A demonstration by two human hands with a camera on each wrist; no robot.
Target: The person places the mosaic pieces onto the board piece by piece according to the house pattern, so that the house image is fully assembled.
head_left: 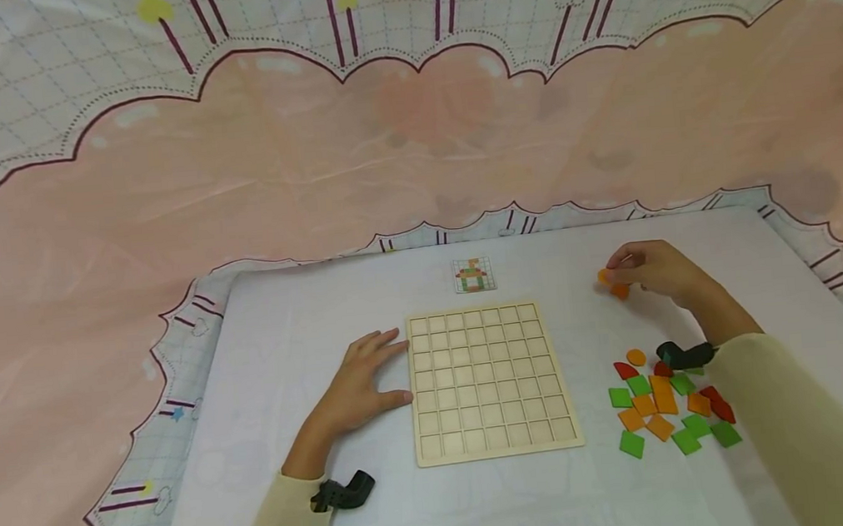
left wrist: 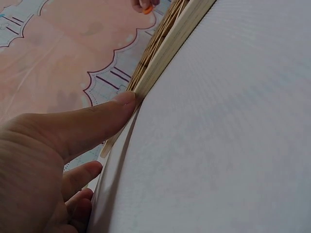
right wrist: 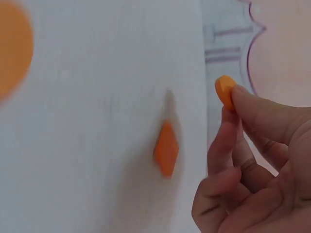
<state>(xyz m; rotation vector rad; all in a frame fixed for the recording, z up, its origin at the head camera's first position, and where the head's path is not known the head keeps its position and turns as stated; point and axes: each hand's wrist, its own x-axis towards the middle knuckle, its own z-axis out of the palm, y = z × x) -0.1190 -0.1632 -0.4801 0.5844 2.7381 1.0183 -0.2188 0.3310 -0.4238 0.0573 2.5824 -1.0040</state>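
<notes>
My right hand (head_left: 655, 270) pinches a small orange round tile (right wrist: 225, 92) between thumb and fingertips, raised off the table in the right wrist view. Beneath it an orange square tile (right wrist: 166, 149) lies on the white surface. At the left edge of a wooden grid board (head_left: 557, 401), my left hand (head_left: 360, 383) rests with its fingers spread. Its thumb (left wrist: 104, 118) touches the board's side in the left wrist view. No tiles show in the board's squares. Beyond the board lies a small picture card (head_left: 474, 275) with a coloured tile figure on a grid.
Right of the board is a loose spread of green squares (head_left: 631, 444), orange squares (head_left: 660, 428), red pieces (head_left: 625, 370) and an orange circle (head_left: 636, 357), partly under the right forearm. Patterned cloth (head_left: 307, 164) surrounds the white table (head_left: 282, 308).
</notes>
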